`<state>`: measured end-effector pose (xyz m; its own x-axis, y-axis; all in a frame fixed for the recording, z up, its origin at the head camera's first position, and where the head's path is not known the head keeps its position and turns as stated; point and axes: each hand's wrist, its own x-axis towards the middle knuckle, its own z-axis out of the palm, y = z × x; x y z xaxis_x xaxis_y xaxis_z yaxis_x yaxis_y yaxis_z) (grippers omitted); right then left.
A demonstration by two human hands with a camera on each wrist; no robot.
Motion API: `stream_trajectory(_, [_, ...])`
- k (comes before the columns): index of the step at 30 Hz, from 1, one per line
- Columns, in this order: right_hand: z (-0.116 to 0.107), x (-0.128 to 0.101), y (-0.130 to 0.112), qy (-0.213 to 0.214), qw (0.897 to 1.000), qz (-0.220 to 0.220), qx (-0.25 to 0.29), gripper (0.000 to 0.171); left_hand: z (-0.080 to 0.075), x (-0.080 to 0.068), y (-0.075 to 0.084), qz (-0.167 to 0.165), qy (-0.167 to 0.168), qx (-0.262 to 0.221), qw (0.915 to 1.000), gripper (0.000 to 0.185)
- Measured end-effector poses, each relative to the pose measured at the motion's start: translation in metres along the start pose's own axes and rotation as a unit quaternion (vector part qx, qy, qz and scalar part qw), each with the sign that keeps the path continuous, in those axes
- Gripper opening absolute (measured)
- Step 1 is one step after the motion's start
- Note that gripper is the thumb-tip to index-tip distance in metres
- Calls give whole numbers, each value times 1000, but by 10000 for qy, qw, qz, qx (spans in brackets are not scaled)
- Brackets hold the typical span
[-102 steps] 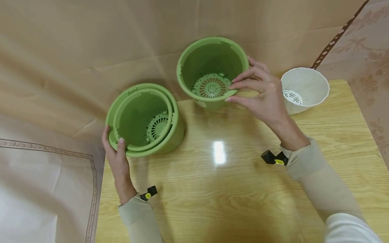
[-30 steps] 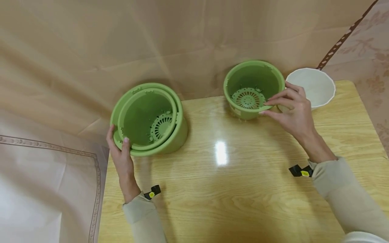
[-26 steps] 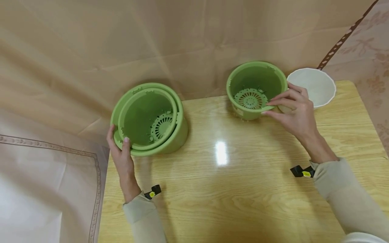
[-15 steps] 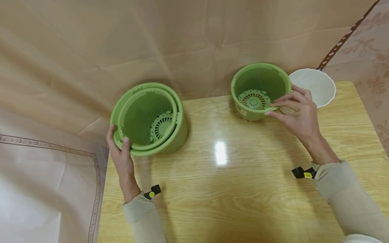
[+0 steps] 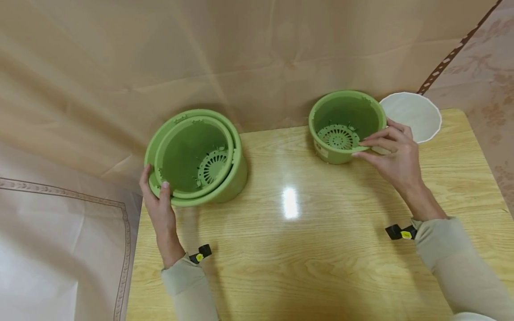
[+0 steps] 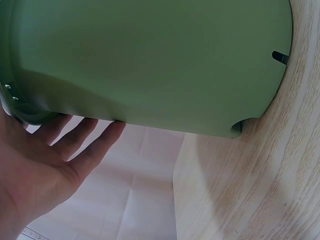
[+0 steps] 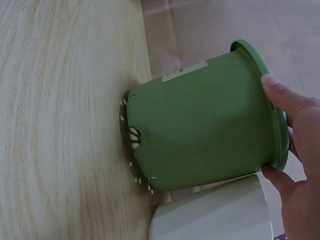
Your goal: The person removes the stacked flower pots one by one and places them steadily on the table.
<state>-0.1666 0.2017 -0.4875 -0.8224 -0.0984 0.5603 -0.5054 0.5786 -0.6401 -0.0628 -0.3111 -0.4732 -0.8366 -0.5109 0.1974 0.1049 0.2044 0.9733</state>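
Both hands grip green pots — right hand (image 5: pixel 395 156) (rim pinch) on small pot (image 5: pixel 346 126).

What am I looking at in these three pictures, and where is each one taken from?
A person works with bare hands and wears three cameras. The head view looks down at a wooden table. Each wrist view looks along one hand. The left hand grips the rim of two nested green pots at the table's left edge, thumb on the inner pot's rim; its wrist view shows the fingers under the outer wall. The right hand pinches the rim of a smaller green pot that rests on the table beside a white pot. The black tabs at the sleeves are likely the wrist cameras' mounts.
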Motion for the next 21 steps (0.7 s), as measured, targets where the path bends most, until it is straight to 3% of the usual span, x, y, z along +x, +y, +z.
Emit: stream_trajectory(21, [3, -4, 6, 31, 10000, -31, 51, 32, 0, 1, -3, 74, 25, 260, 9996, 57])
